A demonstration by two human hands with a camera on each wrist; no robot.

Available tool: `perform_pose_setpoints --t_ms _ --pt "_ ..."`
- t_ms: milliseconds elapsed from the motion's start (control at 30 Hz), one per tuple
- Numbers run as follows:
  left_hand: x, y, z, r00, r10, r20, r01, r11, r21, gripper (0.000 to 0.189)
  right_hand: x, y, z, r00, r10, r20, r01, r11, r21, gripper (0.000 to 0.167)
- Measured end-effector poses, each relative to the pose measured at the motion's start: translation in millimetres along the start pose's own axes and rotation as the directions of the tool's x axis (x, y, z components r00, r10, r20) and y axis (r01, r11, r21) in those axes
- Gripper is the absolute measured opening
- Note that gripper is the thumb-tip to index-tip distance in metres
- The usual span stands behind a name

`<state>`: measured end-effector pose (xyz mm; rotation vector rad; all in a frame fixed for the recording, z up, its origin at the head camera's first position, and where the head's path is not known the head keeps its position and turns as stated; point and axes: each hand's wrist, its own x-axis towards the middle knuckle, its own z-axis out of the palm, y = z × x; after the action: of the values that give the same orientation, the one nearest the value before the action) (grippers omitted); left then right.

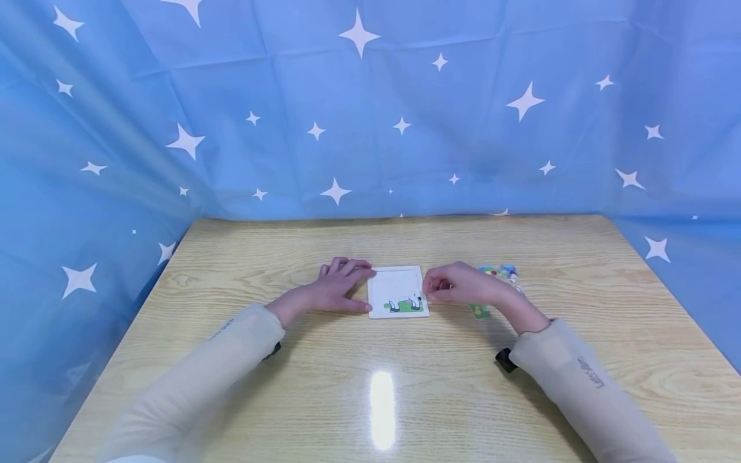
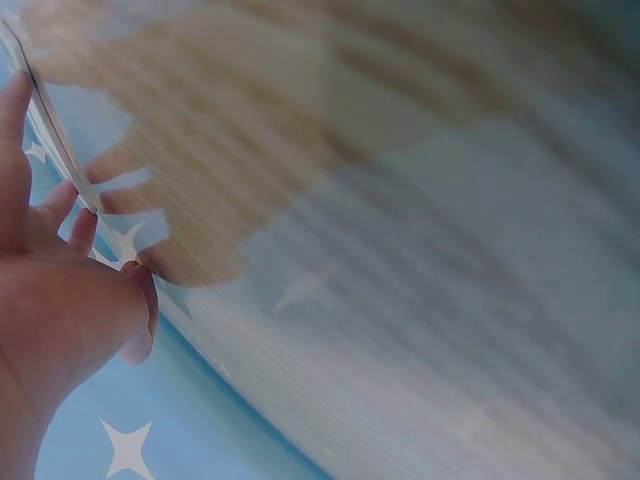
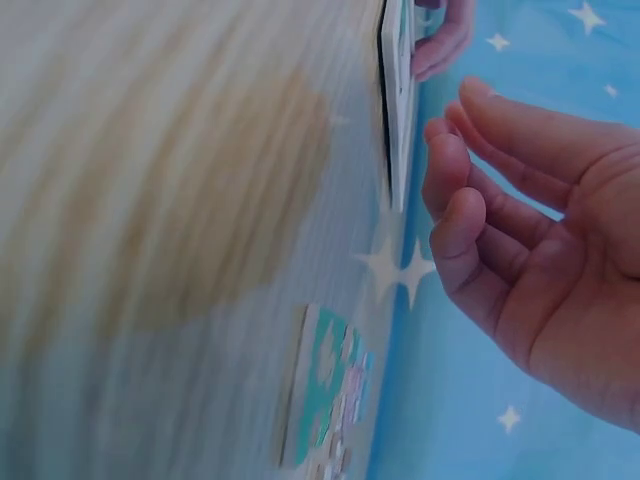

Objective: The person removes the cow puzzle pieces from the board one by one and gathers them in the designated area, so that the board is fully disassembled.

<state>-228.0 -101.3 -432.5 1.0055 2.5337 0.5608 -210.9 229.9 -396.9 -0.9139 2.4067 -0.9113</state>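
Note:
A square white puzzle tray lies flat on the table, with green-and-white picture pieces in its lower right corner showing part of an animal's legs. At its left side, my left hand spreads its fingers, thumb and fingertips touching the rim. Seen from the left wrist, the tray is only a thin edge under those fingers. My right hand hovers beside the tray's right edge. In the right wrist view this right hand has loosely bent fingers, thumb apart from them, with nothing visible between.
Several loose colourful puzzle pieces lie on the table right of the tray, partly hidden beneath my right hand and forearm. The wooden table reaches back to a blue curtain with white stars. A black wrist device hangs under the right sleeve.

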Motion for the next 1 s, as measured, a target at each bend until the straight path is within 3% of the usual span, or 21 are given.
perform_pose_setpoints --t_ms 633,1000 --pt "0.7 -1.4 0.0 1.0 0.007 -0.005 -0.007 1.0 -0.001 0.079 22.0 -6 12 0.998 -0.039 0.047 0.039 0.999 0.004 0.004" --pt "1.7 -3.9 2.1 1.0 0.004 -0.011 -0.004 1.0 0.0 0.08 31.4 -11 19 0.998 -0.033 0.062 0.036 0.998 -0.05 0.003"
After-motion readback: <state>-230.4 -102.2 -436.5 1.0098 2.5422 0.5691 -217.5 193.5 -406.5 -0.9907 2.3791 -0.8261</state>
